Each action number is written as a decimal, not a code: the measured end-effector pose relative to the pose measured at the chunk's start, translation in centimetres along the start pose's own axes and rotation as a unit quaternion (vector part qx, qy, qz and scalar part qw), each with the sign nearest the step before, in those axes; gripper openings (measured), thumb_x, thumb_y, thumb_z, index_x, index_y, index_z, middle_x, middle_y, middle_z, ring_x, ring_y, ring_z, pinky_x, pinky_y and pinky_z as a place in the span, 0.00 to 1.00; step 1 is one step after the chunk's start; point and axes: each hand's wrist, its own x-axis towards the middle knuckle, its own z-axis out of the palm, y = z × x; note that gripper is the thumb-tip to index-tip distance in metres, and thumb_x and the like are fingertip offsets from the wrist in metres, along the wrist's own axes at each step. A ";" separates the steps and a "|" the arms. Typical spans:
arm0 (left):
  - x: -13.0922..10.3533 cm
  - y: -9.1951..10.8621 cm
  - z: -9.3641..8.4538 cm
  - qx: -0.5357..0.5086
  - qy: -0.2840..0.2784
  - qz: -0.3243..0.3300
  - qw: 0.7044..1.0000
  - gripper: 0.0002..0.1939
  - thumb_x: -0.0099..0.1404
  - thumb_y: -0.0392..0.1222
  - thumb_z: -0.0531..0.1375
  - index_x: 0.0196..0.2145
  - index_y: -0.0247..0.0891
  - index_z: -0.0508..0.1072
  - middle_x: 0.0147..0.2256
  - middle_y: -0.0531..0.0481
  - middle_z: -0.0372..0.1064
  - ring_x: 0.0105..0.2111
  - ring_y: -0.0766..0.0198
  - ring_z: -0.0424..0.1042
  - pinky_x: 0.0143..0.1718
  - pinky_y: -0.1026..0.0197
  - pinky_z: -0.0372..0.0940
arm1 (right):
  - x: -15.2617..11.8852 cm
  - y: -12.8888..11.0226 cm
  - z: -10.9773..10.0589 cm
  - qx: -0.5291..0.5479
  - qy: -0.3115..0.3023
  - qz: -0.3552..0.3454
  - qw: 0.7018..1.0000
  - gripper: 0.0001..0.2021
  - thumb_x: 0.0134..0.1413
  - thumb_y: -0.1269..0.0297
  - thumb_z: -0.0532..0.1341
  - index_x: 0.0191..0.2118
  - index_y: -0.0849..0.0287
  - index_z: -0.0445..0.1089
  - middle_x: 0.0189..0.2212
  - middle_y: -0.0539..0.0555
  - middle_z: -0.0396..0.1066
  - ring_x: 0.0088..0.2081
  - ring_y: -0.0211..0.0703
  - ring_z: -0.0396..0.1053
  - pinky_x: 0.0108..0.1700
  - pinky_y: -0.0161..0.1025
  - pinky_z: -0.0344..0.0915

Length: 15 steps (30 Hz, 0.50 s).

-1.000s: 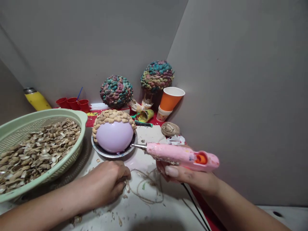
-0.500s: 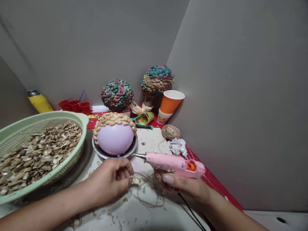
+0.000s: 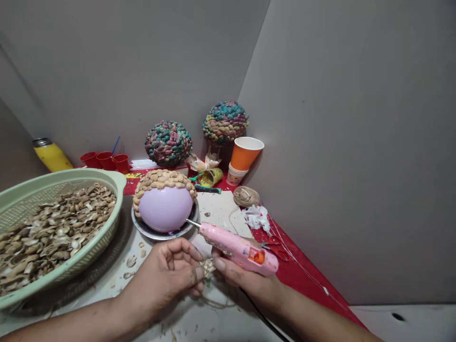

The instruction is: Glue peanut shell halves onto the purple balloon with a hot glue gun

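My right hand (image 3: 245, 278) is closed around a pink hot glue gun (image 3: 231, 247), its metal nozzle pointing left. Between the thumb and fingers of my left hand (image 3: 174, 270) is a small pale, rough-textured piece (image 3: 208, 267); its exact kind is unclear. The fingertips of my right hand reach close to that piece. Loose twine (image 3: 217, 304) lies on the work surface beneath. Just beyond the nozzle tip, a lilac balloon (image 3: 166, 208) rests in a metal bowl (image 3: 149, 232), its upper part covered with peanut shells (image 3: 162, 178).
At left stands a green basket (image 3: 119, 190) of peanut shells (image 3: 53, 228). Behind are two painted shell balls (image 3: 168, 143), red cups (image 3: 121, 163), a yellow bottle (image 3: 53, 156) and an orange paper cup (image 3: 245, 154). Twine (image 3: 246, 196), crumpled tissue (image 3: 257, 217) and scissors (image 3: 280, 251) lie right.
The glue gun has moved left and its rear has swung downward. My right hand has come closer to my left, meeting near the small pale piece. The view has shifted slightly right.
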 end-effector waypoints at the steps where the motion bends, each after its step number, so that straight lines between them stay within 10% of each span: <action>1: -0.1 0.2 0.0 -0.007 -0.002 -0.009 1.000 0.22 0.43 0.47 0.76 0.29 0.35 0.71 0.20 0.56 0.70 0.20 0.69 0.71 0.25 0.68 0.66 | 0.0 0.1 -0.1 -0.005 -0.001 0.001 1.000 0.20 0.55 0.46 0.64 0.27 0.58 0.63 0.19 0.44 0.54 0.21 0.33 0.50 0.21 0.32 0.49; 15: -0.1 0.5 -0.6 -0.085 -0.107 -0.077 0.988 0.13 0.51 0.35 0.72 0.31 0.33 0.72 0.27 0.49 0.74 0.26 0.67 0.75 0.31 0.65 0.71 | -0.4 -0.9 0.4 0.002 -0.004 -0.009 1.000 0.19 0.55 0.47 0.63 0.27 0.57 0.61 0.20 0.45 0.53 0.22 0.35 0.51 0.23 0.33 0.53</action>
